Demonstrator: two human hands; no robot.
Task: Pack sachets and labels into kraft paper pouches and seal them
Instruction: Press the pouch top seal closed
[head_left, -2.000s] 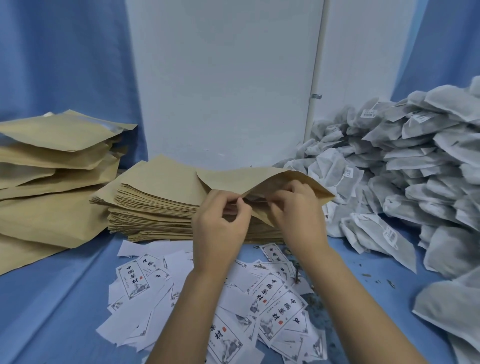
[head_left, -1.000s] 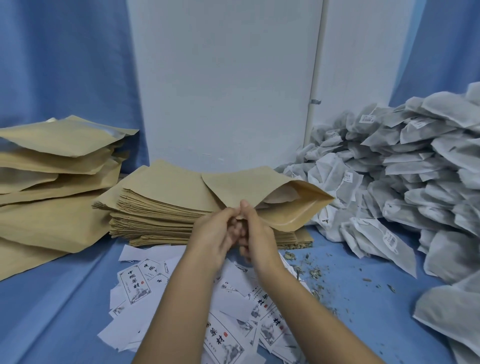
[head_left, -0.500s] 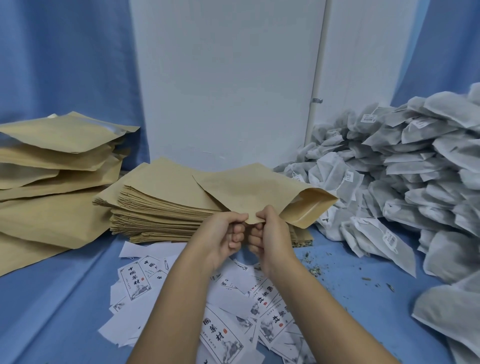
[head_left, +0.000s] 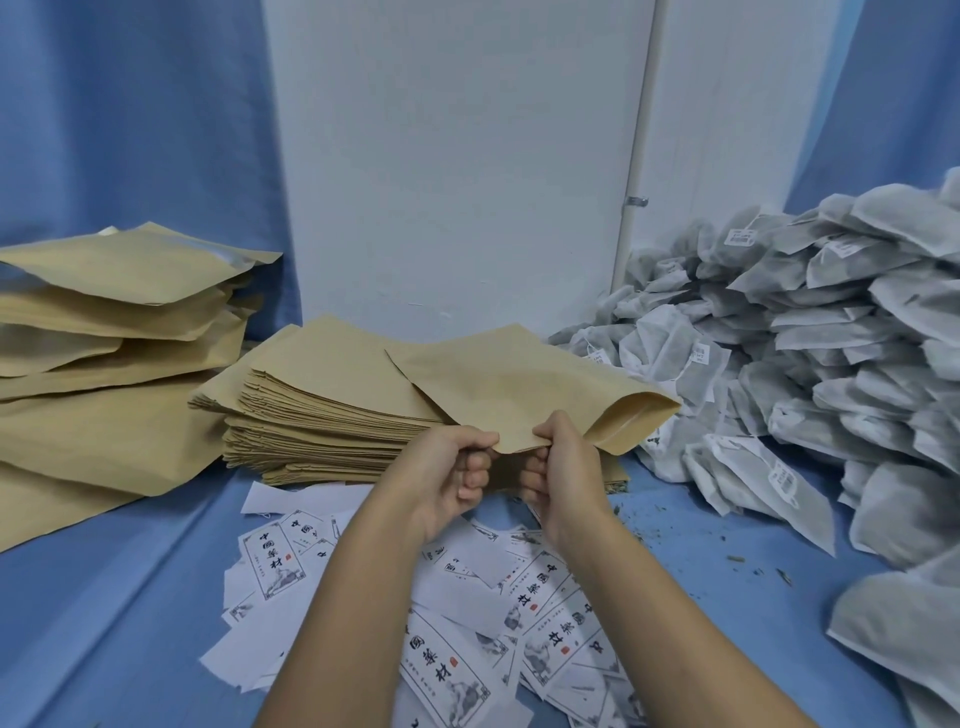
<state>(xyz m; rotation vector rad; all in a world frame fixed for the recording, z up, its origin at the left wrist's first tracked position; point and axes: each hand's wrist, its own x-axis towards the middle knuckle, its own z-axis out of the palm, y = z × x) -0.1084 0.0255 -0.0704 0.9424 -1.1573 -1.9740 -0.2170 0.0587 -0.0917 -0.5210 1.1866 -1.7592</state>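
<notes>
We pinch the near edge of a paper pouch (head_left: 519, 387) with our left hand (head_left: 452, 475) and right hand (head_left: 563, 473), above scattered labels (head_left: 540, 597).

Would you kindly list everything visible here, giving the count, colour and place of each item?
held pouch: one, kraft brown, lifted over the flat stack, mouth facing right
flat pouch stack: one pile, brown, centre
puffed pouches: one loose pile, brown, far left
labels: many, white with black print, scattered at near centre
sachets: large heap, grey-white, right
crumbs: scattered dark bits, on the cloth beside the sachets
blue cloth: covers the surface and backdrop
white panel: one, centre back
left hand: pinches the held pouch's near edge
right hand: pinches the same edge, beside the left
</notes>
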